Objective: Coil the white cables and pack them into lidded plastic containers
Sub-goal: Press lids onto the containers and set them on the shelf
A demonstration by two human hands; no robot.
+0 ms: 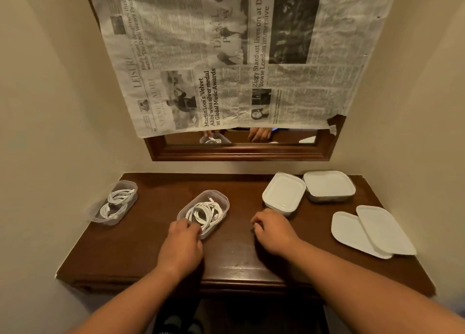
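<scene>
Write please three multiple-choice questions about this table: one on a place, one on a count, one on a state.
1. Where do the two loose lids lie?
A. on the right side of the table
B. on the floor
C. on a chair

2. How many open containers hold white cables?
A. one
B. two
C. four

3. The container that the left hand holds is:
A. closed with a lid
B. open, with cables inside
C. empty

Answers:
1 A: both lids lie overlapping near the right edge.
2 B: the left container and the middle container each show coils.
3 B: the hand grips the near end of the middle container, which has no lid.
</scene>
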